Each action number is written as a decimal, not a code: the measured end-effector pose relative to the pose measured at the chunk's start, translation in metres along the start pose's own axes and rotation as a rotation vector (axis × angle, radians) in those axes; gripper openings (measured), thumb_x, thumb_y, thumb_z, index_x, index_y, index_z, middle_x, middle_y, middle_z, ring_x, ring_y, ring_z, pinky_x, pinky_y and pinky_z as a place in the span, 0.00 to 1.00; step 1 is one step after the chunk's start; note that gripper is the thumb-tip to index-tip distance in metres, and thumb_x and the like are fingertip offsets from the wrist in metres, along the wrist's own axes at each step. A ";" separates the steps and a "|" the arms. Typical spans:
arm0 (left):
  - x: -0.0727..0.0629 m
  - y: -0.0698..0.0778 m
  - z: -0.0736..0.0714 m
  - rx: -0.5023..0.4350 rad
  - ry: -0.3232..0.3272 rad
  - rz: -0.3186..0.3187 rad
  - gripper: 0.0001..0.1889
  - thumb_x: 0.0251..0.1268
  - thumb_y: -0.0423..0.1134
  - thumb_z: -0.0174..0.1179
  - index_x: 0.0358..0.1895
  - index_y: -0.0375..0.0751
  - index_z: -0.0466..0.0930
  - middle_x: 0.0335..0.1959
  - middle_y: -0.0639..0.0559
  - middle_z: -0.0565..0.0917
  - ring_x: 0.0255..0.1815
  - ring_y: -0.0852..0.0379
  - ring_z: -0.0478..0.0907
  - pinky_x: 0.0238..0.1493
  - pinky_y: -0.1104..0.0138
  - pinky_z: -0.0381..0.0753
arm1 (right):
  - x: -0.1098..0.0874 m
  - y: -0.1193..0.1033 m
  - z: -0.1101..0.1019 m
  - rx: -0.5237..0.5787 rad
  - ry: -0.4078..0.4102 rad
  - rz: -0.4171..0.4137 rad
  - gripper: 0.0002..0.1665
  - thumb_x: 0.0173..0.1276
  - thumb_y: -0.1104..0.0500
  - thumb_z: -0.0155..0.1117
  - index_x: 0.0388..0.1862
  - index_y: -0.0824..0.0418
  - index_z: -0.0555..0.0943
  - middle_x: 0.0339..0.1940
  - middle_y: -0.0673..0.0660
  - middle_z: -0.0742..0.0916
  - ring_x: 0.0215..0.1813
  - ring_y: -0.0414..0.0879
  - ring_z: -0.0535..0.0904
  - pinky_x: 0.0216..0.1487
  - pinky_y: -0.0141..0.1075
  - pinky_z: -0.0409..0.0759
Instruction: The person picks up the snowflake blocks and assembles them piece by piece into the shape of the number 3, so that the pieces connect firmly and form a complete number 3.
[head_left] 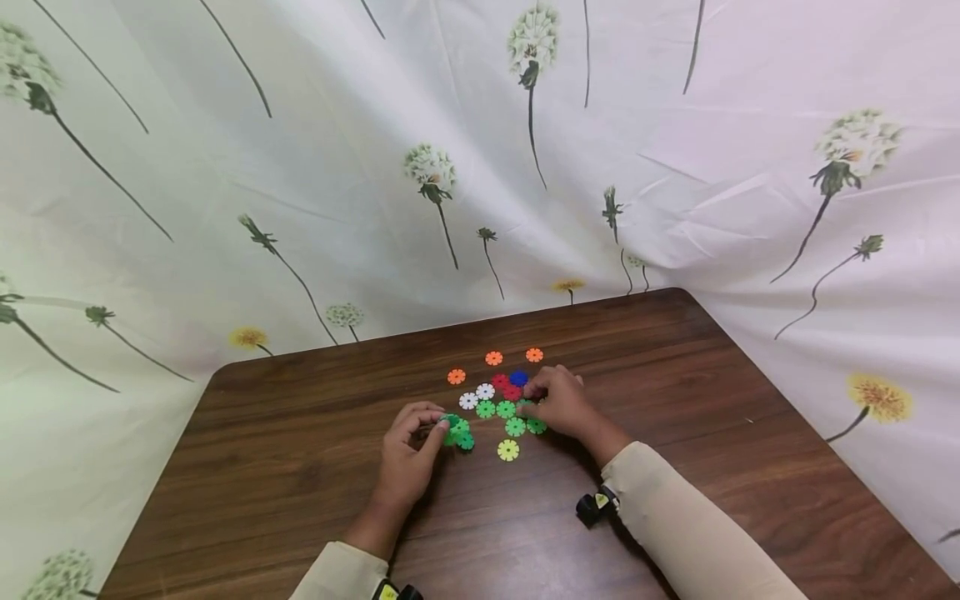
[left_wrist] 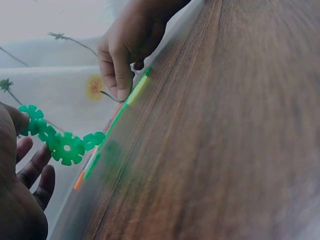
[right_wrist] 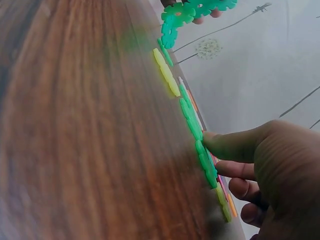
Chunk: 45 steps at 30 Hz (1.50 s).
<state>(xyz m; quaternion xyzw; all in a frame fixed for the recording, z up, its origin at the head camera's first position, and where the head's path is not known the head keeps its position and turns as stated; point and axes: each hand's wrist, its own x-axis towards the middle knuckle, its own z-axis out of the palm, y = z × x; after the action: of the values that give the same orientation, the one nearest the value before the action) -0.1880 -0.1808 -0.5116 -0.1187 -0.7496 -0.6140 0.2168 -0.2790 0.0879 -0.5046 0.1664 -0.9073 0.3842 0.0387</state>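
My left hand (head_left: 408, 454) pinches a joined chain of green notched plastic discs (left_wrist: 67, 148) between thumb and fingers, held up off the table. Its linked discs stand at angles to each other. On the right, my right hand (head_left: 562, 404) reaches down to the tabletop, thumb and index fingertips at a green notched disc (right_wrist: 204, 162) among the loose ones. That disc is partly hidden under the hand in the head view. Between the hands lie more loose green discs (head_left: 486, 409), with a yellow disc (head_left: 508, 450) nearer me.
Two white discs (head_left: 468, 401), red discs (head_left: 512, 392) and a blue disc (head_left: 519, 378) lie just beyond the green ones. Three orange discs (head_left: 493, 358) are farther back. The brown wooden table (head_left: 300, 475) meets a dandelion-print cloth (head_left: 337, 208) behind it.
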 end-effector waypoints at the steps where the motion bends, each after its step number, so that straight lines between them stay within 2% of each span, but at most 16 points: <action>1: 0.000 0.000 0.000 -0.001 0.001 0.000 0.02 0.75 0.26 0.67 0.43 0.31 0.89 0.51 0.37 0.85 0.49 0.64 0.84 0.49 0.77 0.85 | 0.000 0.000 0.000 -0.003 -0.005 -0.001 0.13 0.58 0.54 0.90 0.32 0.54 0.91 0.35 0.49 0.87 0.43 0.44 0.73 0.53 0.46 0.60; 7: -0.002 0.001 -0.001 0.009 0.003 -0.002 0.02 0.76 0.26 0.67 0.43 0.31 0.89 0.52 0.37 0.85 0.49 0.63 0.83 0.49 0.77 0.85 | 0.000 -0.003 0.002 -0.021 -0.023 0.011 0.15 0.59 0.54 0.89 0.31 0.55 0.88 0.35 0.49 0.85 0.44 0.45 0.73 0.55 0.49 0.60; 14: -0.002 0.000 -0.002 0.037 -0.013 -0.019 0.02 0.76 0.28 0.67 0.44 0.34 0.89 0.54 0.37 0.85 0.49 0.62 0.83 0.48 0.76 0.84 | -0.001 -0.004 0.004 -0.026 -0.048 0.058 0.18 0.64 0.54 0.86 0.34 0.56 0.82 0.39 0.50 0.84 0.48 0.47 0.74 0.58 0.50 0.60; 22: 0.004 -0.004 0.001 0.017 -0.018 -0.028 0.03 0.76 0.29 0.68 0.44 0.33 0.89 0.54 0.37 0.85 0.48 0.61 0.83 0.45 0.75 0.84 | -0.002 -0.006 0.000 -0.047 -0.040 -0.018 0.18 0.66 0.55 0.84 0.35 0.55 0.78 0.29 0.49 0.84 0.35 0.43 0.77 0.58 0.49 0.61; 25: 0.003 -0.004 0.001 0.021 -0.018 -0.036 0.02 0.76 0.29 0.69 0.44 0.33 0.89 0.54 0.38 0.85 0.48 0.61 0.83 0.45 0.75 0.84 | -0.002 -0.008 -0.001 -0.047 -0.058 -0.039 0.15 0.69 0.57 0.82 0.39 0.56 0.80 0.31 0.50 0.83 0.34 0.43 0.75 0.54 0.47 0.69; 29: 0.002 -0.004 0.001 0.029 -0.017 -0.045 0.02 0.76 0.29 0.69 0.43 0.33 0.89 0.54 0.39 0.85 0.48 0.61 0.83 0.45 0.75 0.84 | -0.002 -0.010 0.001 -0.014 -0.061 -0.102 0.11 0.73 0.60 0.78 0.48 0.59 0.84 0.34 0.51 0.82 0.35 0.43 0.74 0.41 0.39 0.76; 33: 0.003 -0.003 0.001 0.028 -0.020 -0.036 0.03 0.76 0.30 0.69 0.44 0.32 0.89 0.54 0.38 0.85 0.49 0.60 0.83 0.46 0.75 0.84 | -0.003 -0.016 0.001 0.096 -0.041 -0.185 0.10 0.74 0.62 0.76 0.50 0.63 0.88 0.32 0.53 0.85 0.32 0.40 0.75 0.35 0.33 0.76; 36: 0.004 -0.001 0.001 0.027 -0.021 -0.027 0.03 0.76 0.29 0.68 0.44 0.32 0.89 0.54 0.38 0.85 0.48 0.61 0.83 0.46 0.75 0.84 | -0.005 -0.026 0.003 0.271 -0.090 -0.218 0.11 0.73 0.65 0.76 0.51 0.68 0.89 0.32 0.58 0.87 0.27 0.39 0.76 0.29 0.30 0.76; 40: 0.002 -0.002 0.001 0.032 -0.023 -0.021 0.03 0.76 0.29 0.69 0.44 0.32 0.89 0.54 0.38 0.85 0.48 0.62 0.83 0.46 0.75 0.84 | -0.011 -0.042 0.005 0.498 -0.211 -0.149 0.16 0.74 0.67 0.74 0.58 0.72 0.87 0.36 0.67 0.89 0.25 0.42 0.81 0.26 0.31 0.81; 43: 0.001 -0.003 0.001 0.038 -0.027 -0.018 0.02 0.75 0.29 0.69 0.44 0.33 0.89 0.53 0.38 0.86 0.48 0.62 0.83 0.46 0.75 0.85 | -0.016 -0.053 0.007 0.598 -0.285 -0.073 0.21 0.76 0.69 0.71 0.65 0.72 0.84 0.40 0.66 0.89 0.27 0.44 0.85 0.30 0.35 0.87; 45: 0.000 -0.003 0.001 0.038 -0.029 -0.013 0.02 0.75 0.29 0.69 0.45 0.33 0.89 0.53 0.38 0.86 0.48 0.62 0.83 0.46 0.74 0.85 | -0.018 -0.056 0.008 0.640 -0.311 -0.050 0.24 0.77 0.71 0.69 0.70 0.73 0.81 0.43 0.63 0.88 0.30 0.43 0.87 0.34 0.35 0.89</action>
<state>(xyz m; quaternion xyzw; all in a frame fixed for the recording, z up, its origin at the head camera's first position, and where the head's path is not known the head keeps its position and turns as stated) -0.1899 -0.1803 -0.5146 -0.1187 -0.7651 -0.5991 0.2043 -0.2430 0.0505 -0.4758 0.2488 -0.7317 0.6179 -0.1444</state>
